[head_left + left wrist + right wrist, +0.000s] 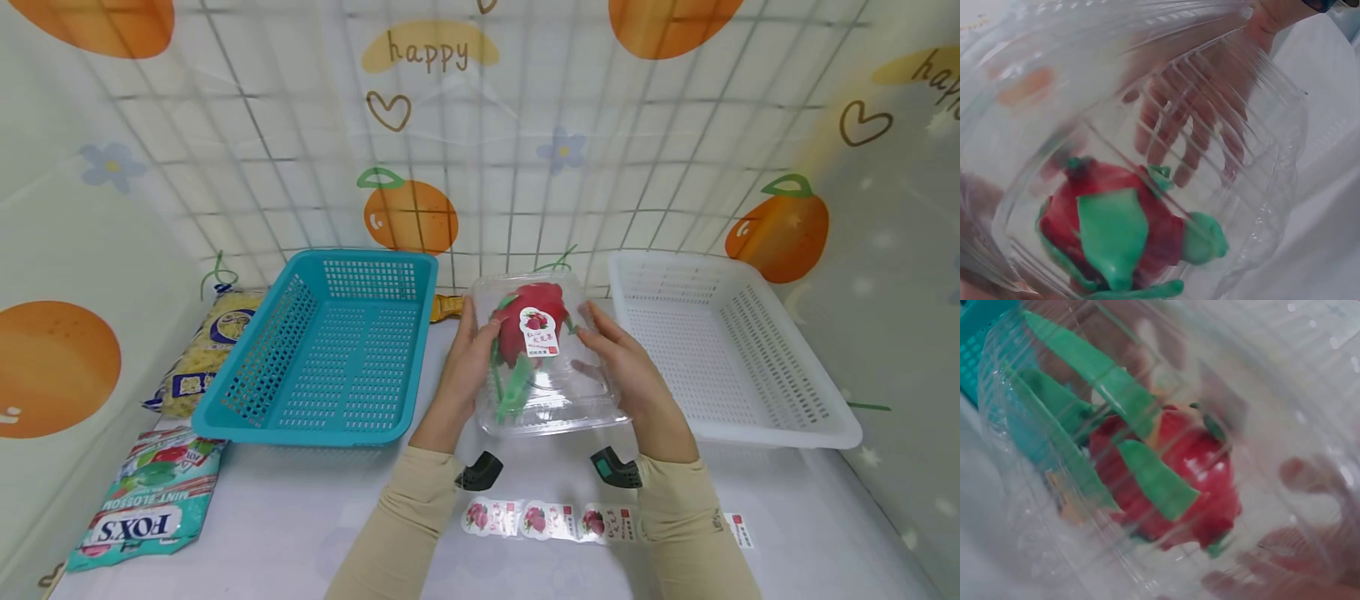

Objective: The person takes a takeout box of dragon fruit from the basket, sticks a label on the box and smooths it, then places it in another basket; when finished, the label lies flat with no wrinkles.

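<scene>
Between both hands is a clear plastic clamshell box [577,400], raised in front of the body and tilted. Inside it lies a red dragon fruit [551,298] with long green scales. A white label with a dragon fruit picture [538,333] sits on the lid over the fruit. My left hand [463,367] grips the box's left side, thumb on top. On the opposite side my right hand [626,367] holds it, thumb over the lid edge. Through the clear wall, the dragon fruit [1122,219] and spread fingers [1194,147] show in the left wrist view.
A teal basket [307,433] stands left, a white basket [780,433] right. A noodle bag [198,358] and a Fox's candy bag [150,500] lie at far left. A strip of dragon fruit stickers [551,521] and two black pieces [480,472] lie in front.
</scene>
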Demonstrator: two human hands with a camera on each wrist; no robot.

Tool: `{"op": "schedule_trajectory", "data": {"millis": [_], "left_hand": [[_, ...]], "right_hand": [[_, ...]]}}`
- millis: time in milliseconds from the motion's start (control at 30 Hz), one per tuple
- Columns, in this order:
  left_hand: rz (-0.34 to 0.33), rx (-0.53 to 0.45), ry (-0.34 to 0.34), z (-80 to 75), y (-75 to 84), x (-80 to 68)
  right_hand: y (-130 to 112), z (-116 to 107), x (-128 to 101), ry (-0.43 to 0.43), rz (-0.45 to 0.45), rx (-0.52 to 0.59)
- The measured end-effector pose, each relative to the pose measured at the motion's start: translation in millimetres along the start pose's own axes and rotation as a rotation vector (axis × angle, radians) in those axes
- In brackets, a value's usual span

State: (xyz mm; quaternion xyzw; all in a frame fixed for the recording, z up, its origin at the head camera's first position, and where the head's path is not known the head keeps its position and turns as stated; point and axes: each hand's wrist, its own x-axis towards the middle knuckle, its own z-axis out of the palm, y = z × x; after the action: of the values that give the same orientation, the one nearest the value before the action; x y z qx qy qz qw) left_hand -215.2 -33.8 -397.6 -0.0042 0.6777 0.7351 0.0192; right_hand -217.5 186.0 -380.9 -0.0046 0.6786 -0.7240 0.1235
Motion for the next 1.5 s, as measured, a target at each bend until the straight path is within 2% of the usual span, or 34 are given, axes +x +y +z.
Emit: {"op": "schedule_trajectory", "data": {"millis": [267, 800, 1167, 1500], "left_hand": [[-0.004, -0.002, -0.011, 6.3, 5.8, -6.1], [0.006, -0.012, -0.047, 25.0, 11.8, -16.5], [0.047, 0.006, -0.068, 34.2, 16.7, -21.4], [0.045, 0.024, -0.064, 44.6, 17.6, -22.3]], "right_hand": [[-6.2, -5.4, -4.8, 0.002, 0.001, 0.012], [-13.8, -23.3, -13.7, 0.000, -0.026, -0.074], [-16.8, -33.8, -17.3, -0.043, -0.065, -0.011], [-18.7, -42.9, -21.5, -0.047, -0.085, -0.018]]}}
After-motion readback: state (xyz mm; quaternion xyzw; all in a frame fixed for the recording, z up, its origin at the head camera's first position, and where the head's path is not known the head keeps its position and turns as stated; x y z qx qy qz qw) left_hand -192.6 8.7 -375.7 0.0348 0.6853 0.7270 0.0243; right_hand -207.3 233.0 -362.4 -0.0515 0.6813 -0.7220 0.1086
